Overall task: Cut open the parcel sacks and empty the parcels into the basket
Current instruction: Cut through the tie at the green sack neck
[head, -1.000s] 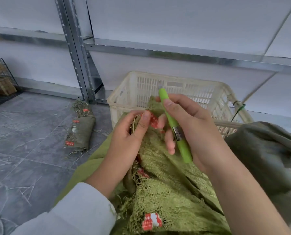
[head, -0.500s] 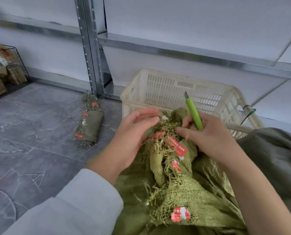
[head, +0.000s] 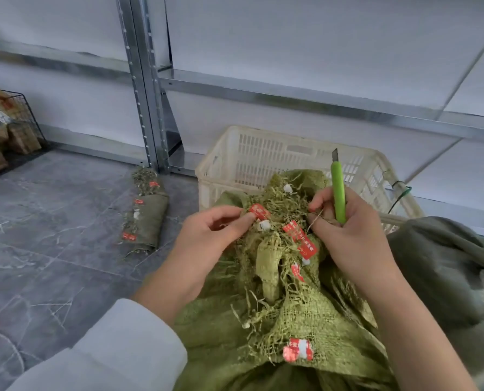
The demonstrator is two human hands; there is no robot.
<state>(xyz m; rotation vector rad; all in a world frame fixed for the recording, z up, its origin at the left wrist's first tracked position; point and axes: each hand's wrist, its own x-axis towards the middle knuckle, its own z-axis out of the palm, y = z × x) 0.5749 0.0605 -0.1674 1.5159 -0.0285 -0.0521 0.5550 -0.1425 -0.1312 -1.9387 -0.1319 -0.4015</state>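
Head view: left hand (head: 207, 241) curled, thumb and forefinger pinching a red tag (head: 259, 211) at the frayed mouth of the green sack (head: 291, 311). Right hand (head: 350, 241) grips the green knife (head: 338, 193), blade up, fingertips on the sack's twine. Sack mouth lies against the white basket (head: 263, 153) near rim.

A grey marbled tile floor (head: 52, 263) runs back to a galvanised metal shelving upright (head: 142, 94) with a row of small holes down its face, standing against plain white wall panels (head: 291, 32). From the upright a horizontal metal shelf beam (head: 291, 94) crosses to the right, and a lower metal rail (head: 94, 142) lies along the foot of the wall to the left. At the far left edge a black wire crate (head: 31, 115) sits on the floor, holding brown boxes (head: 23, 136) stacked close together, their markings too blurred to read.
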